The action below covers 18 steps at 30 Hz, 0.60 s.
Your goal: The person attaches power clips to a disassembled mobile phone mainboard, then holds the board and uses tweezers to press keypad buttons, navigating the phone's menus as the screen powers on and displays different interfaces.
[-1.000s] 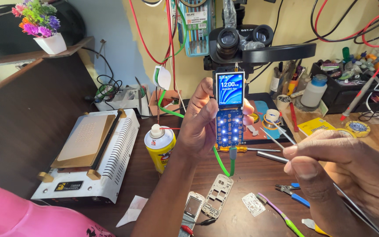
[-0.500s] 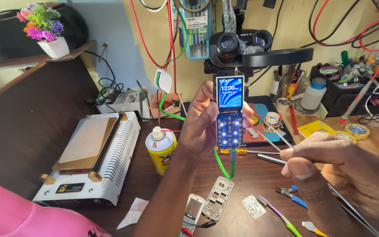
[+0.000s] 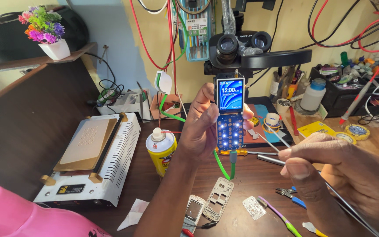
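Left hand (image 3: 207,127) raised mid-frame, clamped on the edges of a bare phone board (image 3: 230,118), screen lit, keypad lights glowing, upright just before the microscope (image 3: 242,48). Right hand (image 3: 347,175) low right, fingers pinched on tweezers (image 3: 277,161), tip near the board's lower edge. Spray can (image 3: 161,151) left; casings (image 3: 218,204) below on dark table (image 3: 251,175).

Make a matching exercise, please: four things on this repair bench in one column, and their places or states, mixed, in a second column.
Things:
1. bare phone board
2. yellow spray can
3. tweezers
4. empty phone frame

Places or states:
A. pinched in the right hand
B. flat on the table
C. lit, upright in the left hand
D. standing beside the white machine

Pairs: 1-C, 2-D, 3-A, 4-B
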Tool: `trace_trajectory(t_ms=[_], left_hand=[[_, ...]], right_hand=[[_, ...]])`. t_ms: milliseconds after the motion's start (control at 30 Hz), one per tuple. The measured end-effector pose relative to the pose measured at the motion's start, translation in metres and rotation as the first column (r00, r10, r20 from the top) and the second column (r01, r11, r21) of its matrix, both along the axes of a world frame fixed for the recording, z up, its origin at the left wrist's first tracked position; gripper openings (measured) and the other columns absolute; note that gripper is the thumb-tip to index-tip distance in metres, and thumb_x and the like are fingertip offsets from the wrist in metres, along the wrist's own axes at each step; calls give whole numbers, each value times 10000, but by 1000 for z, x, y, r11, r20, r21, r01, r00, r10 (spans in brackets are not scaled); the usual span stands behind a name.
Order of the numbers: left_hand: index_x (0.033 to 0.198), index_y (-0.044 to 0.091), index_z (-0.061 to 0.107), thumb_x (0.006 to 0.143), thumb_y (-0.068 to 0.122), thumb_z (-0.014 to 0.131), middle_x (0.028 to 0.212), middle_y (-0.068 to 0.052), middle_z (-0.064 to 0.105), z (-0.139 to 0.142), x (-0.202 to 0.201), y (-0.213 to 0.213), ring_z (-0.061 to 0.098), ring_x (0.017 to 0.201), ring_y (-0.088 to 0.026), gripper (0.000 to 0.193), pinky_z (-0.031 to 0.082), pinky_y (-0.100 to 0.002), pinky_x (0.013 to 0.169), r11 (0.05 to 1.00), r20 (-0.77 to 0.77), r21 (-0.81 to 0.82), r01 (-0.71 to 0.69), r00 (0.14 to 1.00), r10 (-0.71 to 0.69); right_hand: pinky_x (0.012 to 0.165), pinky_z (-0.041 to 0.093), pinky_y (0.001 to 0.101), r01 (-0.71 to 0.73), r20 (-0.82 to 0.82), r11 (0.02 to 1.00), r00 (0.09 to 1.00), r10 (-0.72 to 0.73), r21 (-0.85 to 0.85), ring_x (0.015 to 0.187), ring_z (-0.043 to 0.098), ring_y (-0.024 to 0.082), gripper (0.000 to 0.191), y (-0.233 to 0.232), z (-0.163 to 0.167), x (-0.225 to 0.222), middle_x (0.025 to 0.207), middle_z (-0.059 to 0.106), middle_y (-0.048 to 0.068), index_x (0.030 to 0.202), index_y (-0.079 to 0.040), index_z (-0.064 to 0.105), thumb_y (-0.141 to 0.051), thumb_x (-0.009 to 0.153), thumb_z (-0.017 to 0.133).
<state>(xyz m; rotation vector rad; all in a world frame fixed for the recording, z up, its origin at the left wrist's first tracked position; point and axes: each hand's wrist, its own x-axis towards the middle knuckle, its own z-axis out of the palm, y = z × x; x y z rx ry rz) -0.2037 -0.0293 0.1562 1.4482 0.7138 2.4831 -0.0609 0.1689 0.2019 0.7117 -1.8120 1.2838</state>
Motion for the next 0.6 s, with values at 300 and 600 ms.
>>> trace_trajectory(t_ms=[300,600], left_hand=[[1334,120,445,1102,237,639,1153,-288,671,4,5,0,720,1040,-330,324,599,-428,942,1000,35,-2,-16,999,16],[1256,87,441,1128,233,636,1157,-299,674,3,3,1,722,1044,-328,276,603,-420,947,1000,9,-13,-15,1000,15]], right_hand=[[654,572,243,-18,-26,1000,999,18,3,679,702,109,197,0,-3,0,871,736,90,985,23,684,-168,969,731],[650,574,254,42,5,999,999,-42,16,704,709,126,195,1,-3,1,845,738,96,959,27,691,-162,933,731]])
